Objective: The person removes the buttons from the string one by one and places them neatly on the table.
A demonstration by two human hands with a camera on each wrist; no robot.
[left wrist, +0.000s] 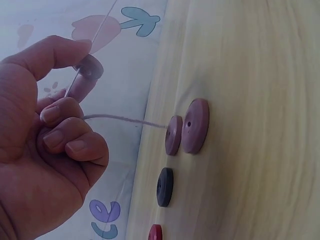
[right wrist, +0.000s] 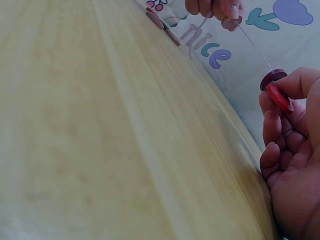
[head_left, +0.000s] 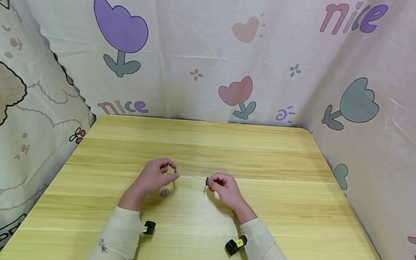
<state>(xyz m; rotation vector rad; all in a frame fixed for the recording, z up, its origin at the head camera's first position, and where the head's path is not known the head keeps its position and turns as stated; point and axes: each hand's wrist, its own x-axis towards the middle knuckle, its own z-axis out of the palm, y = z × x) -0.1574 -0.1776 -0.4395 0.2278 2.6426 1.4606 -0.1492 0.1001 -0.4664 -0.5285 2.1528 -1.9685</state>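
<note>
My left hand [head_left: 155, 177] pinches a small brownish button [left wrist: 92, 67] between thumb and index finger, above the table. A thin thread [right wrist: 254, 45] runs through it and stretches across to my right hand [head_left: 226, 190]. There, thumb and index finger pinch a dark red button [right wrist: 273, 77] and a bright red button [right wrist: 280, 98], which lie close against each other. From the left fingers a loose tail of thread [left wrist: 125, 119] hangs down, overlapping a smaller mauve button [left wrist: 174, 136] in the left wrist view. Beside that one lies a larger mauve button [left wrist: 196, 126].
On the table [head_left: 279, 155] a dark button [left wrist: 165, 187] and a red button [left wrist: 155, 233] lie near the mauve ones; the head view shows one mauve button [head_left: 164, 192] by the left hand. Patterned cloth [head_left: 182, 43] hangs behind. Black wrist cameras [head_left: 149, 228] jut from both sleeves.
</note>
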